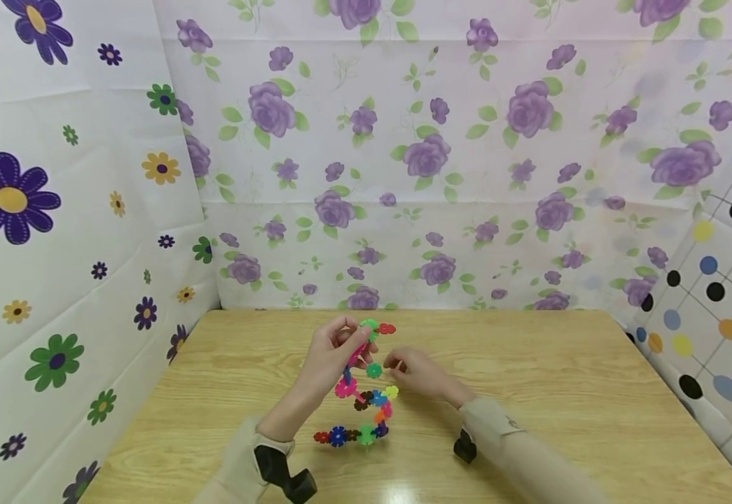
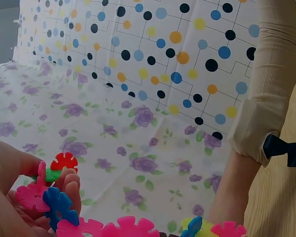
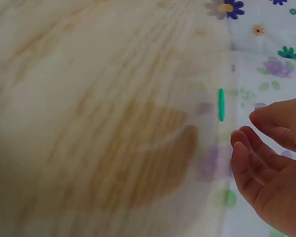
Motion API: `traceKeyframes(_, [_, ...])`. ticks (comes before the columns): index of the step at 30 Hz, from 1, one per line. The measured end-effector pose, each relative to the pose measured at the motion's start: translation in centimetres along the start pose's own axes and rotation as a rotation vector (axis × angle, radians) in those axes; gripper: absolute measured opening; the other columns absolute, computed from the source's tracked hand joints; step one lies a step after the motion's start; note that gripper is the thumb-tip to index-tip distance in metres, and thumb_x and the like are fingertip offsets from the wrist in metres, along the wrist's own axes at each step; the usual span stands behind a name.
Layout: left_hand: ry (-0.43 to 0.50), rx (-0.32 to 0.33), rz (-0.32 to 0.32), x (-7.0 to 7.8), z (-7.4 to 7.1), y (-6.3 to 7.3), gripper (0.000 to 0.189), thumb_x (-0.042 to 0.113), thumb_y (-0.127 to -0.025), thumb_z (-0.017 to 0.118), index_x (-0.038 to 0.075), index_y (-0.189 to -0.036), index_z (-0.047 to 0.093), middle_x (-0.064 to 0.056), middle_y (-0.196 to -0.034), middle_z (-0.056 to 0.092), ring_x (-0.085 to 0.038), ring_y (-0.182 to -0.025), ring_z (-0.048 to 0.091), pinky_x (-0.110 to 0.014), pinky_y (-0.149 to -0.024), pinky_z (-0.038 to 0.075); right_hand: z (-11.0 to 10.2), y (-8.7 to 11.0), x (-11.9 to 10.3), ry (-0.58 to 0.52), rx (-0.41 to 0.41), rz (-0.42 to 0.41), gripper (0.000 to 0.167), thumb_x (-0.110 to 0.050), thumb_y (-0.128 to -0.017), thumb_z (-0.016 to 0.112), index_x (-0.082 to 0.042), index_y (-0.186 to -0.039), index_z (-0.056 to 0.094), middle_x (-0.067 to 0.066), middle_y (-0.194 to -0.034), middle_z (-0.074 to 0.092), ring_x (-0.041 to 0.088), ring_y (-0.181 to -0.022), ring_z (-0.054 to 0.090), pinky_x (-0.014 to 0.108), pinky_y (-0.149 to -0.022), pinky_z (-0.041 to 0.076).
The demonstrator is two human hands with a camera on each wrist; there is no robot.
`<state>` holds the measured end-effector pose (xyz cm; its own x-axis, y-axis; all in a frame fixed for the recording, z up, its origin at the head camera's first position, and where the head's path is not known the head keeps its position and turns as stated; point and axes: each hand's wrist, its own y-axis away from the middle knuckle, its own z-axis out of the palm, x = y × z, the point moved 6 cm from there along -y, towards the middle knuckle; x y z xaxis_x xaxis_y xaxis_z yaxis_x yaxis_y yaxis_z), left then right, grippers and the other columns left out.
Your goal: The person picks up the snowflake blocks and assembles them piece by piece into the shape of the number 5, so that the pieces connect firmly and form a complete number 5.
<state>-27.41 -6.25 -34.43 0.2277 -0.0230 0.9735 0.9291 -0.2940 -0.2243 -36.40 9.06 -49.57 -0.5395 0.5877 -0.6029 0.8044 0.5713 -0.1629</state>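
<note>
A chain of colourful flower-shaped plastic pieces (image 1: 366, 402) curves up from the wooden table (image 1: 561, 378), its lower end lying flat. My left hand (image 1: 340, 350) grips the raised upper end, topped by a green and a red piece (image 1: 387, 328). In the left wrist view the fingers of that hand (image 2: 64, 190) curl round pink, blue (image 2: 56, 202) and red pieces (image 2: 64, 160). My right hand (image 1: 403, 367) hovers just right of a green piece (image 1: 374, 369) on the chain. In the right wrist view its fingers (image 3: 246, 148) are loosely curled and hold nothing, with the green piece (image 3: 220, 104) edge-on just beyond them.
Flower-patterned sheets (image 1: 403, 175) wall the table at the back and left, and a dotted sheet (image 1: 719, 280) closes the right. Both forearms wear beige sleeves (image 2: 271, 98) with black wrist mounts (image 1: 284, 472). Bare wood (image 3: 89, 98) spreads to both sides of the hands.
</note>
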Motion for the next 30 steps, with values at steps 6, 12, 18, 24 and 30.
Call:
traceKeyframes(6, [0.0, 0.006, 0.007, 0.1, -0.1, 0.1, 0.024, 0.023, -0.099, 0.057, 0.0, -0.092, 0.054, -0.001, -0.076, 0.07, -0.009, -0.06, 0.061, -0.022, -0.059, 0.053, 1.6, -1.1, 0.6, -0.013, -0.007, 0.012, 0.012, -0.007, -0.094, 0.058, -0.004, -0.103, 0.066, 0.005, -0.098, 0.067, 0.015, -0.087, 0.062, 0.028, -0.076, 0.053])
traceKeyframes(12, [0.01, 0.005, 0.003, 0.0, -0.2, 0.1, 0.025, 0.022, -0.099, 0.056, -0.002, -0.091, 0.054, 0.003, -0.073, 0.068, -0.009, -0.058, 0.058, -0.019, -0.057, 0.05, 2.0, -1.7, 0.9, -0.001, 0.027, 0.056, 0.018, -0.009, -0.093, 0.06, -0.004, -0.109, 0.064, 0.007, -0.1, 0.066, 0.016, -0.089, 0.062, 0.032, -0.078, 0.053])
traceKeyframes(18, [0.019, -0.002, -0.002, 0.1, -0.1, 0.2, 0.023, 0.021, -0.098, 0.057, -0.001, -0.092, 0.055, -0.002, -0.074, 0.068, -0.01, -0.057, 0.057, -0.02, -0.056, 0.05, 2.3, -2.1, 0.0, -0.007, 0.017, 0.06, 0.029, -0.009, -0.09, 0.063, 0.003, -0.117, 0.063, 0.007, -0.081, 0.063, 0.009, -0.065, 0.049, 0.023, -0.058, 0.043])
traceKeyframes(24, [0.026, -0.004, -0.012, 0.0, -0.1, 0.2, 0.018, 0.019, -0.098, 0.057, 0.001, -0.103, 0.055, 0.003, -0.07, 0.067, -0.008, -0.055, 0.055, -0.019, -0.055, 0.047, 2.6, -2.3, -0.6, 0.036, 0.004, 0.054, 0.022, -0.009, -0.091, 0.064, 0.001, -0.11, 0.066, -0.002, -0.062, 0.05, 0.006, -0.052, 0.037, 0.018, -0.047, 0.03])
traceKeyframes(30, [-0.01, 0.005, -0.013, 0.0, -0.3, 0.2, 0.028, 0.02, -0.098, 0.058, 0.006, -0.122, 0.061, 0.005, -0.068, 0.067, -0.009, -0.055, 0.055, -0.02, -0.055, 0.048, 2.2, -2.1, -0.5, 0.011, 0.013, 0.087, 0.017, -0.008, -0.084, 0.074, 0.001, -0.095, 0.065, 0.005, -0.078, 0.062, 0.011, -0.066, 0.047, 0.022, -0.06, 0.042])
